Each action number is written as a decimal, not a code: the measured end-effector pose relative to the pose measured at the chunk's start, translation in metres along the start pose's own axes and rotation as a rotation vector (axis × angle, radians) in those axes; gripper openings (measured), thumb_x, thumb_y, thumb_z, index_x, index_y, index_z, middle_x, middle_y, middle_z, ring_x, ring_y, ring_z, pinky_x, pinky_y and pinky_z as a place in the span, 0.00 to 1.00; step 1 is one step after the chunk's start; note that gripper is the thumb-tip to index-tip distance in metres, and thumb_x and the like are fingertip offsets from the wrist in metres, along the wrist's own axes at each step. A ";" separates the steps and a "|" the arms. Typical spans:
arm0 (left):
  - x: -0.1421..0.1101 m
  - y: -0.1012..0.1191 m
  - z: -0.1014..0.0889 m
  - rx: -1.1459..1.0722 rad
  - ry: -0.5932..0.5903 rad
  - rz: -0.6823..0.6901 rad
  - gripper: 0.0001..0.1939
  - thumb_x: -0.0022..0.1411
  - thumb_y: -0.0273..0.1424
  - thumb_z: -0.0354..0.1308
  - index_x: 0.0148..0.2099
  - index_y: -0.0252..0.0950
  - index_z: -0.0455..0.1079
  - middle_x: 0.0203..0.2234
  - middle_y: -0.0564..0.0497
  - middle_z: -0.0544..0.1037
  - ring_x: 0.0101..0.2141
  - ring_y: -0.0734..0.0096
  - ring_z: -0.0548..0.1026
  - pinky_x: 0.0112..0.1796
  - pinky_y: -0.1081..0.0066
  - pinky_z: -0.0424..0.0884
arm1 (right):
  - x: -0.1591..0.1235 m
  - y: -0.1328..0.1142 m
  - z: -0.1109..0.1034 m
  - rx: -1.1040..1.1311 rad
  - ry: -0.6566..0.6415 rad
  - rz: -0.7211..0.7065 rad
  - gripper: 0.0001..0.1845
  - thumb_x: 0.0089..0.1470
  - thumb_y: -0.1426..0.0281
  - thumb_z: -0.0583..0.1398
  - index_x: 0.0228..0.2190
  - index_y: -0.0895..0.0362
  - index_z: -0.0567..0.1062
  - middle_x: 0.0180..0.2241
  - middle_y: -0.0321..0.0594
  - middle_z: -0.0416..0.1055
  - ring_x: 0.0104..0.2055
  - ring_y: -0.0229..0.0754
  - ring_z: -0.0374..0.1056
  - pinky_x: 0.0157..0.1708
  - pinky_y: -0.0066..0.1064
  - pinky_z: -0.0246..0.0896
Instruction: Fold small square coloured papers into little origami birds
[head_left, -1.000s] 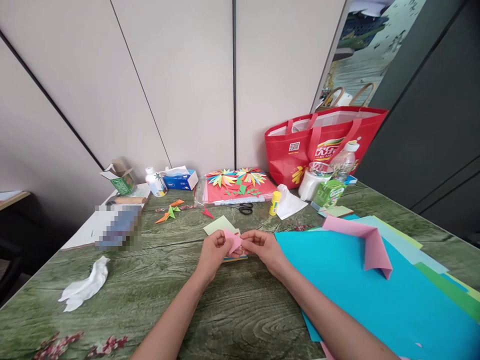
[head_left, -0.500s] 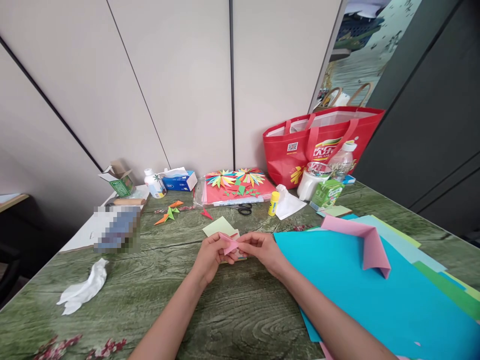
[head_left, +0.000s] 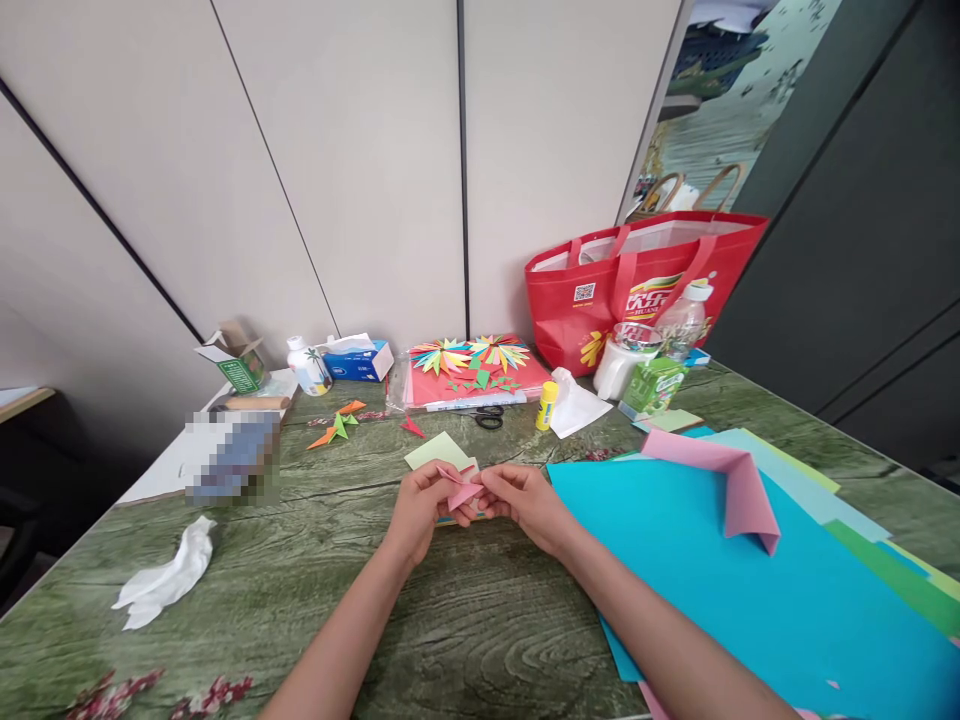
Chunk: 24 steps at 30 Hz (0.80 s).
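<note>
A small folded pink paper [head_left: 464, 495] is held between both hands over the middle of the table. My left hand [head_left: 422, 503] pinches its left side, thumb on top. At its right tip, the thumb and fingers of my right hand [head_left: 523, 502] close on the paper. Just behind and partly under the hands lie pale green paper squares [head_left: 437, 450]. Beyond them are a small pink-red folded piece [head_left: 412, 428] and, further left, orange and green folded pieces [head_left: 341, 428].
Blue paper sheets [head_left: 675, 570] with a creased pink strip [head_left: 739, 480] cover the right side. Toward the back are a glue stick [head_left: 547, 406], scissors [head_left: 490, 417], a red bag [head_left: 577, 320] and a tissue box [head_left: 358, 362]. Crumpled tissue [head_left: 169, 577] lies left.
The pink paper has tilted and its folds show more openly between my fingers. Both hands stay in nearly the same place.
</note>
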<state>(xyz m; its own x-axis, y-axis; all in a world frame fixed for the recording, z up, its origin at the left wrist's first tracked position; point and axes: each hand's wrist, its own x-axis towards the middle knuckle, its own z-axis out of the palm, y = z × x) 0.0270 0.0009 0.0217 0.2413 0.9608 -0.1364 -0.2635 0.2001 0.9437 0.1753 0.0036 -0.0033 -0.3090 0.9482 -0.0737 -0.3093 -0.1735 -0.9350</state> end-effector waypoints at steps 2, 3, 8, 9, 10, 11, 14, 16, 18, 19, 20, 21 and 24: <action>-0.001 0.000 0.002 0.076 -0.015 0.018 0.02 0.44 0.24 0.54 0.25 0.34 0.64 0.13 0.53 0.72 0.15 0.71 0.71 0.16 0.74 0.67 | 0.000 0.000 -0.001 0.058 -0.004 0.110 0.15 0.41 0.60 0.62 0.25 0.60 0.74 0.19 0.35 0.70 0.20 0.30 0.64 0.22 0.22 0.60; -0.002 -0.001 0.003 0.100 -0.018 0.020 0.01 0.44 0.25 0.54 0.25 0.34 0.64 0.13 0.54 0.72 0.14 0.72 0.71 0.16 0.75 0.66 | 0.000 0.001 -0.002 0.072 -0.009 0.159 0.15 0.40 0.60 0.63 0.23 0.61 0.73 0.18 0.34 0.69 0.19 0.29 0.63 0.21 0.20 0.59; -0.002 -0.002 0.004 0.158 -0.015 0.021 0.01 0.44 0.24 0.53 0.25 0.34 0.63 0.11 0.56 0.69 0.11 0.76 0.67 0.12 0.80 0.60 | 0.001 0.000 -0.006 0.102 -0.076 0.321 0.14 0.39 0.62 0.64 0.21 0.62 0.72 0.16 0.34 0.69 0.17 0.27 0.63 0.17 0.16 0.58; -0.002 -0.002 0.004 0.163 -0.015 0.012 0.01 0.44 0.25 0.53 0.25 0.34 0.63 0.11 0.56 0.69 0.11 0.77 0.67 0.11 0.81 0.59 | 0.001 0.000 -0.006 0.104 -0.088 0.325 0.14 0.39 0.62 0.64 0.20 0.62 0.72 0.16 0.34 0.69 0.17 0.27 0.63 0.17 0.16 0.59; -0.002 -0.002 0.004 0.166 -0.016 0.001 0.01 0.44 0.25 0.53 0.24 0.34 0.63 0.11 0.56 0.69 0.10 0.78 0.66 0.11 0.81 0.58 | 0.001 0.000 -0.006 0.105 -0.100 0.321 0.14 0.39 0.62 0.64 0.20 0.62 0.72 0.16 0.34 0.69 0.17 0.26 0.63 0.17 0.16 0.58; -0.002 -0.002 0.004 0.167 -0.018 -0.011 0.00 0.44 0.25 0.52 0.24 0.34 0.63 0.11 0.56 0.69 0.10 0.79 0.65 0.10 0.82 0.57 | 0.001 0.000 -0.007 0.105 -0.110 0.310 0.14 0.39 0.63 0.65 0.20 0.63 0.72 0.16 0.34 0.69 0.17 0.26 0.62 0.17 0.16 0.58; -0.002 -0.002 0.004 0.168 -0.024 -0.033 0.01 0.45 0.25 0.52 0.24 0.33 0.63 0.12 0.55 0.70 0.10 0.80 0.65 0.10 0.83 0.56 | 0.000 0.000 -0.007 0.092 -0.141 0.277 0.14 0.39 0.63 0.65 0.21 0.63 0.74 0.16 0.34 0.68 0.17 0.26 0.61 0.17 0.15 0.56; -0.003 -0.003 0.005 0.182 -0.012 -0.024 0.02 0.45 0.26 0.53 0.26 0.33 0.64 0.12 0.56 0.70 0.10 0.80 0.65 0.10 0.83 0.56 | 0.000 0.000 -0.006 0.075 -0.150 0.266 0.14 0.39 0.63 0.65 0.20 0.63 0.74 0.16 0.34 0.68 0.17 0.26 0.61 0.16 0.16 0.54; -0.003 -0.003 0.005 0.199 0.005 0.006 0.07 0.45 0.27 0.55 0.31 0.33 0.65 0.13 0.56 0.70 0.10 0.80 0.65 0.11 0.83 0.56 | 0.000 0.001 -0.005 0.065 -0.139 0.249 0.15 0.38 0.63 0.65 0.19 0.63 0.73 0.16 0.34 0.68 0.17 0.26 0.61 0.16 0.17 0.53; -0.003 -0.003 0.006 0.206 0.012 0.027 0.10 0.46 0.28 0.56 0.34 0.33 0.66 0.13 0.56 0.69 0.11 0.80 0.65 0.11 0.83 0.56 | 0.001 0.001 -0.005 0.065 -0.125 0.235 0.15 0.38 0.62 0.65 0.19 0.63 0.73 0.16 0.34 0.68 0.17 0.26 0.60 0.16 0.17 0.53; -0.002 -0.003 0.006 0.208 0.014 0.046 0.11 0.47 0.30 0.56 0.36 0.33 0.65 0.14 0.56 0.70 0.11 0.80 0.66 0.11 0.82 0.57 | 0.001 0.001 -0.005 0.069 -0.106 0.217 0.15 0.37 0.62 0.65 0.19 0.63 0.72 0.16 0.33 0.68 0.16 0.26 0.60 0.17 0.18 0.52; -0.002 -0.003 0.006 0.210 0.017 0.054 0.12 0.48 0.31 0.57 0.36 0.32 0.65 0.14 0.56 0.70 0.12 0.79 0.66 0.11 0.82 0.57 | 0.002 0.001 -0.004 0.076 -0.085 0.196 0.15 0.37 0.62 0.65 0.18 0.63 0.71 0.16 0.33 0.68 0.16 0.26 0.59 0.17 0.18 0.52; 0.000 -0.005 0.005 0.225 0.047 0.030 0.11 0.49 0.36 0.57 0.29 0.31 0.65 0.16 0.53 0.71 0.13 0.78 0.68 0.12 0.81 0.59 | 0.003 0.002 -0.005 0.092 -0.043 0.139 0.15 0.38 0.62 0.65 0.18 0.62 0.70 0.15 0.32 0.67 0.16 0.25 0.58 0.17 0.18 0.52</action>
<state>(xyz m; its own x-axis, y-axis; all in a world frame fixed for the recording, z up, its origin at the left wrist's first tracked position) 0.0325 -0.0013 0.0187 0.1911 0.9747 -0.1157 -0.0534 0.1281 0.9903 0.1781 0.0069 -0.0067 -0.3919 0.9016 -0.1830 -0.3412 -0.3272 -0.8812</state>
